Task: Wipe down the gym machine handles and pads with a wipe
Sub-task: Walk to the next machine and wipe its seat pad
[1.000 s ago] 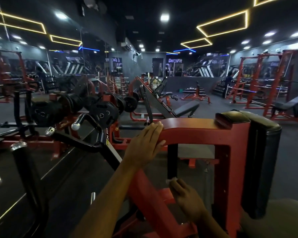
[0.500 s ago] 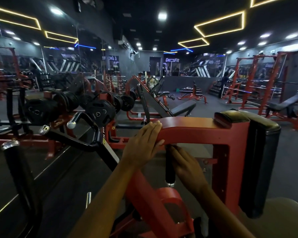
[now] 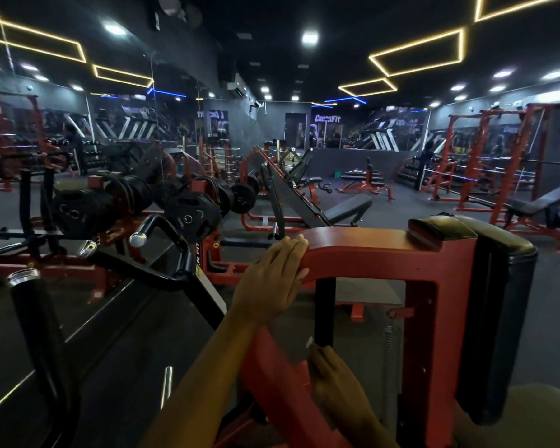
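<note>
Right hand [image 3: 333, 379] slid down handle [image 3: 324, 310] — wipe [image 3: 309, 343] at fingertips

Showing two hands: the left hand [image 3: 272, 279] lying flat on one red machine frame [image 3: 369, 250], the right hand [image 3: 335, 379] holding one white wipe [image 3: 309, 343] at one black vertical handle [image 3: 325, 305]. Standing at the near right, one black pad [image 3: 498, 318]. Hanging at the left, at least three black weight plates [image 3: 191, 218]. Sitting farther back, two black inclined benches [image 3: 346, 210]. Glowing overhead on the right, two yellow light rectangles [image 3: 417, 53].
</note>
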Demonstrator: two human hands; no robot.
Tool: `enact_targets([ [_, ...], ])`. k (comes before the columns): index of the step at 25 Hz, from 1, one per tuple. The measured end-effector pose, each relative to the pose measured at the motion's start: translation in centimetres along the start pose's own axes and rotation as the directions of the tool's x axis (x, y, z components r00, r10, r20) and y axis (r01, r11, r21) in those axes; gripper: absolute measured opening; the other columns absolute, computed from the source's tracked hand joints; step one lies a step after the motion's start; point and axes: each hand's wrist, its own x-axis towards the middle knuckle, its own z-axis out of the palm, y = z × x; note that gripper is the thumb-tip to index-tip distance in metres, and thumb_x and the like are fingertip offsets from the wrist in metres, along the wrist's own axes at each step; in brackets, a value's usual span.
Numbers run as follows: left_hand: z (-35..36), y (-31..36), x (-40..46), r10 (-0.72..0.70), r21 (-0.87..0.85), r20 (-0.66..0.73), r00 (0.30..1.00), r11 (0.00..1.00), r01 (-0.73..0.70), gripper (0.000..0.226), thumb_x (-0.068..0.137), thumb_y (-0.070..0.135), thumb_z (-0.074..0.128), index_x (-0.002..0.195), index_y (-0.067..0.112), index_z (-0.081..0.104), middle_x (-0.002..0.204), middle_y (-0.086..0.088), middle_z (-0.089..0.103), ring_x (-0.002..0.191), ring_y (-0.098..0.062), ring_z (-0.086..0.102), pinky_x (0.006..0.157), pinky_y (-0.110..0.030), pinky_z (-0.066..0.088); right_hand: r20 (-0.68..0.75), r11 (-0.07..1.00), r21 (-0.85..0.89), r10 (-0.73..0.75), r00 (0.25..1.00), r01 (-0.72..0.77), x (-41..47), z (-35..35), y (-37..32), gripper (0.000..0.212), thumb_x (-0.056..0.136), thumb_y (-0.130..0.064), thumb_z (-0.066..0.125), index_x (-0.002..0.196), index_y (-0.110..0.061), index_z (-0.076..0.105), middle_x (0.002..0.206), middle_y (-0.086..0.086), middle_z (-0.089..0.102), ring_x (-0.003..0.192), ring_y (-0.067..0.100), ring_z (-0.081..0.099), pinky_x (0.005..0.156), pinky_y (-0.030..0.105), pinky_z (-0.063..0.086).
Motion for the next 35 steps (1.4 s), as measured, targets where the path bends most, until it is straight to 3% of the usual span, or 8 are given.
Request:
enact_targets([
  [5,0.1,0.1,0.0,-0.006,-0.011,-0.001,1.000,1.000,0.006,0.049,0.103,0.038,0.020,0.135,0.006,0.037,0.131,-0.016,0.056,0.118,-0.029,0.057,0.084,-0.034,0.055,-0.023,0.945,0.255,0.220,0.975,-0.207,-1.1,-3.7,0.1,0.039,0.100,-0.026,0.031,0.105,-0.008,0.064,0.103,-0.004,0.058,0.084,0.006,0.043,0.060,0.015,0.043],
  [8,0.0,0.3,0.0,-0.019,-0.006,0.030,0.999,1.000,0.020,0.049,0.103,0.037,0.022,0.134,0.004,0.040,0.131,-0.017,0.056,0.118,-0.029,0.056,0.082,-0.035,0.056,-0.058,0.894,0.344,0.326,0.944,-0.288,-2.2,-6.5,1.2,0.024,0.089,-0.018,0.055,0.108,-0.016,0.068,0.109,-0.007,0.061,0.095,0.004,0.051,0.074,0.014,0.047],
  [11,-0.5,1.7,-0.2,-0.128,-0.044,0.044,0.991,0.991,0.130,0.048,0.102,0.035,0.026,0.133,0.003,0.043,0.129,-0.019,0.055,0.116,-0.034,0.056,0.084,-0.042,0.055,-0.039,0.825,0.411,0.441,0.896,-0.388,-3.9,-9.6,4.0,0.031,0.079,-0.001,0.067,0.101,-0.022,0.071,0.104,-0.009,0.067,0.095,0.001,0.059,0.081,0.013,0.046],
  [14,-1.3,4.6,-0.9,-0.354,-0.102,0.047,0.934,0.929,0.357,0.050,0.097,0.030,0.032,0.138,0.003,0.038,0.139,-0.019,0.045,0.127,-0.037,0.043,0.105,-0.052,0.037,-0.009,0.806,0.404,0.477,0.879,-0.433,-5.9,-13.6,5.8,0.024,0.083,-0.008,0.061,0.096,-0.026,0.072,0.095,-0.017,0.067,0.087,-0.009,0.057,0.073,0.005,0.043],
  [17,-2.3,9.0,-1.4,-0.337,-0.190,0.103,0.936,0.917,0.352,0.050,0.092,0.022,0.042,0.139,0.004,0.038,0.148,-0.016,0.033,0.140,-0.033,0.025,0.115,-0.050,0.020,-0.009,0.750,0.409,0.573,0.819,-0.520,-8.2,-16.0,7.0,0.012,0.085,-0.010,0.064,0.091,-0.019,0.070,0.084,-0.024,0.061,0.078,-0.009,0.060,0.063,0.001,0.040],
  [21,-2.7,18.5,-0.7,-0.170,-0.400,0.317,0.933,0.868,0.294,0.044,0.092,0.021,0.048,0.133,0.007,0.046,0.133,-0.015,0.050,0.123,-0.032,0.048,0.101,-0.041,0.042,-0.040,0.769,0.314,0.597,0.801,-0.558,-10.9,-19.1,9.5,0.004,0.085,-0.013,0.066,0.087,-0.012,0.063,0.086,0.002,0.063,0.076,0.018,0.059,0.059,0.025,0.040],
  [26,0.2,33.1,0.2,-0.151,-0.556,0.586,0.796,0.640,0.531,0.044,0.089,0.022,0.061,0.129,0.009,0.047,0.128,-0.010,0.054,0.117,-0.025,0.052,0.096,-0.031,0.041,-0.099,0.749,0.198,0.657,0.747,-0.632,-19.8,-26.7,13.7,0.004,0.084,-0.010,0.064,0.087,-0.011,0.062,0.093,0.004,0.058,0.080,0.018,0.055,0.064,0.029,0.047],
  [35,2.2,67.4,3.4,0.244,-0.747,0.657,0.714,0.343,0.570,0.037,0.089,0.014,0.061,0.124,0.004,0.052,0.128,-0.011,0.054,0.118,-0.024,0.052,0.094,-0.025,0.038,-0.234,0.370,-0.069,0.897,0.376,-0.926,-50.7,-51.1,20.6,0.020,0.084,-0.014,0.068,0.075,-0.020,0.051,0.073,-0.001,0.065,0.061,0.019,0.059,0.048,0.040,0.049],
])
